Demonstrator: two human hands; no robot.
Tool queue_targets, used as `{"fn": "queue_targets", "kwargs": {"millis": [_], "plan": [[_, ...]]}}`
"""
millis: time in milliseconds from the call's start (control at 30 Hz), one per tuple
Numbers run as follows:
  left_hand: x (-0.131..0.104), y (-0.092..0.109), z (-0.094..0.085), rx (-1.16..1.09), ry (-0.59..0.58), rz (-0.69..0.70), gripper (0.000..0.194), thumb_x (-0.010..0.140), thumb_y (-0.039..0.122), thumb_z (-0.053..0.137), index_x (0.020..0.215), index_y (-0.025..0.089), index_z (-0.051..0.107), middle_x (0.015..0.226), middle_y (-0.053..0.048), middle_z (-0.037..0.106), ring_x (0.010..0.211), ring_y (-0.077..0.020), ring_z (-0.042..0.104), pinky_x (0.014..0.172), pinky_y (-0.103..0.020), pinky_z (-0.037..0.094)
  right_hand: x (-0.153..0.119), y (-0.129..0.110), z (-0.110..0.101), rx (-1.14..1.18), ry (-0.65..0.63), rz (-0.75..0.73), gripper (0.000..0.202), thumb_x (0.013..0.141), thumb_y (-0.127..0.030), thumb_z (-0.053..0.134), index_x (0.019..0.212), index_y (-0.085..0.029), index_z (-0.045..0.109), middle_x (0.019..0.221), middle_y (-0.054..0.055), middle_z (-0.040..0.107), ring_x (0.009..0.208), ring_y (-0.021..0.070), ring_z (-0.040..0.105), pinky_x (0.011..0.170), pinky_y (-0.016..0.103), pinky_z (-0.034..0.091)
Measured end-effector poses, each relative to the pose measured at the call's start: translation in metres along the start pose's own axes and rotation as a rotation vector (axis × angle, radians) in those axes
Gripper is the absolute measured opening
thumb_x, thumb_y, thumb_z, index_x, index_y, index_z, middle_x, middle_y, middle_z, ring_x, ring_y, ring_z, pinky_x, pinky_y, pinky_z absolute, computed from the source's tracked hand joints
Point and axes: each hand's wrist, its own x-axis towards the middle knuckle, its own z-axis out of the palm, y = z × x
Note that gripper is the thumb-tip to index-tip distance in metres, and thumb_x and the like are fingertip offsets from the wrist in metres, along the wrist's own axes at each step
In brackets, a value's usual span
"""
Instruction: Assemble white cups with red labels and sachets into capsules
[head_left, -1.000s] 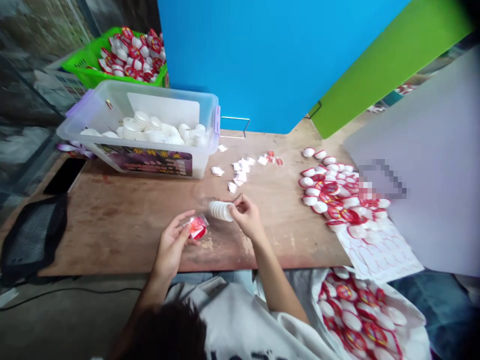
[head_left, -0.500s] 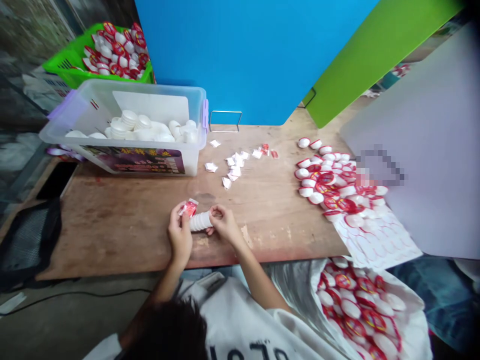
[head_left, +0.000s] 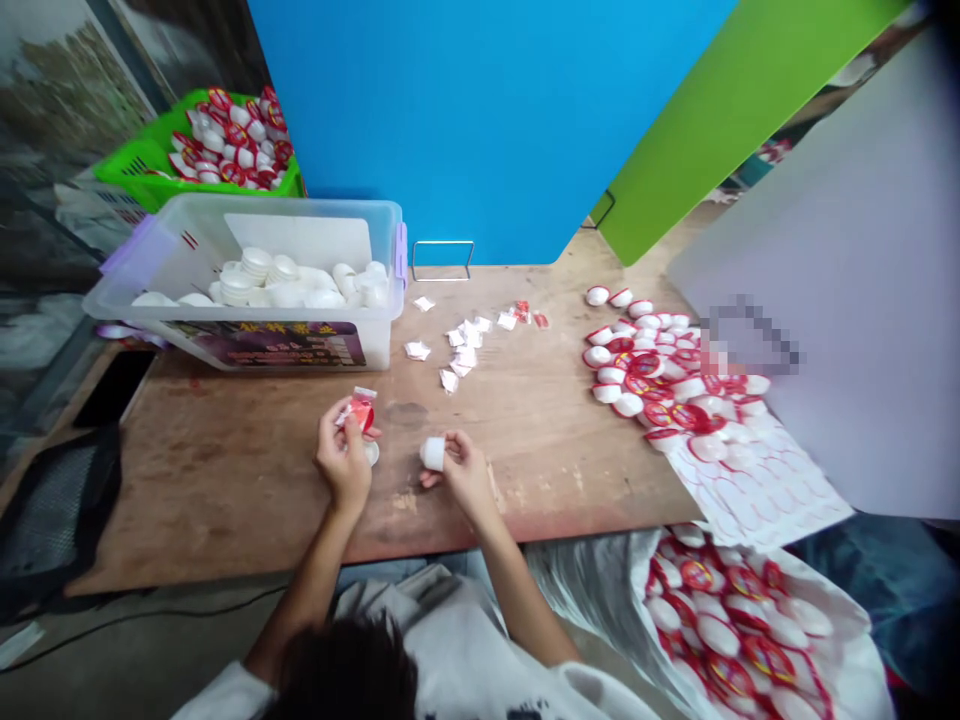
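Observation:
My left hand [head_left: 343,462] is closed around a small red-and-white packet [head_left: 361,412]. Below the packet, a white cup [head_left: 372,453] shows at the same hand, its round end towards the right. My right hand [head_left: 466,472] pinches white cups [head_left: 433,453] that look nested in a short stack; how many is hidden. The two hands are apart above the wooden table [head_left: 525,450]. Beyond them lie several small white packets [head_left: 465,345] and a red packet [head_left: 541,320].
A clear bin [head_left: 300,340] of white cups stands at the back left, with a green basket [head_left: 127,165] behind it. Red-and-white capsules [head_left: 645,370] are heaped on the right, and more fill a white sack [head_left: 750,630]. A blue panel [head_left: 487,130] rises at the back.
The long stack of white cups between my hands has parted. One cup shows at my left hand, which moved left; my right hand holds others, slightly further right. The view has shifted a little.

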Motion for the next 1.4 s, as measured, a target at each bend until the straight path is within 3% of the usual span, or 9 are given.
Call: {"fn": "queue_targets", "kwargs": {"millis": [100,233,367,467,600,767,933,1167,1400], "plan": [[0.038,0.054,-0.004,-0.124,0.100,0.247,0.027,0.085,0.035,0.053,0.104,0.016,0.054,0.088,-0.001,0.062,0.050,-0.0066,0.058,0.044,-0.020,0.046,-0.009,-0.008,-0.023,0.041,0.073,-0.004,0.028,0.064,-0.031,0.067,0.080,-0.022,0.045,0.068,-0.005,0.062,0.041,0.0120,0.059,0.037,0.023,0.050],[0.125,0.116,0.006,-0.164,0.164,0.678,0.025,0.087,0.030,0.052,0.104,0.012,0.054,0.101,-0.001,0.056,0.071,-0.0095,0.063,0.054,-0.021,0.051,-0.026,-0.012,-0.047,0.108,0.181,0.003,0.033,0.059,-0.028,0.073,0.075,-0.022,0.044,0.068,-0.005,0.063,0.049,0.0140,0.063,0.040,0.024,0.052],[0.207,0.115,0.025,0.094,-0.045,0.624,0.029,0.085,0.024,0.053,0.107,0.005,0.053,0.100,-0.001,0.061,0.088,-0.0143,0.063,0.075,-0.026,0.050,-0.041,-0.008,-0.057,0.208,0.181,-0.034,0.038,0.063,-0.030,0.073,0.069,-0.023,0.036,0.087,-0.001,0.067,0.063,0.0159,0.067,0.049,0.028,0.056],[0.223,0.101,0.032,0.178,-0.179,0.537,0.027,0.084,0.024,0.054,0.101,0.003,0.057,0.093,0.000,0.064,0.094,-0.0140,0.061,0.083,-0.026,0.047,-0.047,-0.004,-0.057,0.213,0.153,-0.016,0.040,0.063,-0.032,0.072,0.066,-0.023,0.033,0.086,0.000,0.067,0.053,0.0145,0.063,0.039,0.025,0.050],[0.184,0.095,0.029,0.058,-0.233,0.523,0.031,0.085,0.031,0.053,0.106,0.009,0.060,0.101,-0.003,0.066,0.089,-0.0113,0.062,0.078,-0.022,0.050,-0.050,-0.004,-0.056,0.238,0.162,-0.006,0.039,0.059,-0.028,0.075,0.062,-0.022,0.037,0.072,-0.004,0.063,0.048,0.0105,0.058,0.045,0.023,0.049],[0.107,0.095,0.026,-0.116,-0.547,0.207,0.036,0.078,0.036,0.063,0.107,0.016,0.066,0.093,-0.006,0.070,0.062,-0.0114,0.061,0.052,-0.021,0.052,-0.049,-0.020,-0.050,0.298,0.156,0.029,0.037,0.057,-0.027,0.077,0.065,-0.021,0.041,0.063,-0.006,0.057,0.055,0.0118,0.062,0.048,0.019,0.047],[0.048,0.088,0.027,-0.127,-0.728,-0.130,0.039,0.072,0.037,0.067,0.106,0.016,0.068,0.089,-0.008,0.071,0.064,-0.0141,0.060,0.047,-0.021,0.049,-0.047,-0.048,-0.037,0.352,0.082,-0.083,0.029,0.059,-0.023,0.074,0.065,-0.021,0.046,0.077,-0.003,0.061,0.068,0.0128,0.063,0.065,0.025,0.054],[0.011,0.074,0.024,-0.094,-0.830,-0.415,0.046,0.066,0.036,0.072,0.105,0.012,0.068,0.092,-0.010,0.070,0.068,-0.0166,0.061,0.051,-0.026,0.055,-0.051,-0.055,-0.032,0.566,0.119,-0.133,0.025,0.070,-0.031,0.068,0.063,-0.020,0.047,0.083,-0.001,0.061,0.079,0.0160,0.062,0.075,0.036,0.056],[-0.020,0.073,0.024,0.023,-0.898,-0.468,0.042,0.069,0.033,0.069,0.104,0.014,0.058,0.076,-0.002,0.070,0.063,-0.0143,0.063,0.052,-0.025,0.055,-0.061,-0.042,-0.023,0.615,0.319,-0.165,0.035,0.067,-0.023,0.072,0.100,-0.025,0.059,0.102,0.000,0.060,0.093,0.0138,0.060,0.083,0.028,0.051]]}}
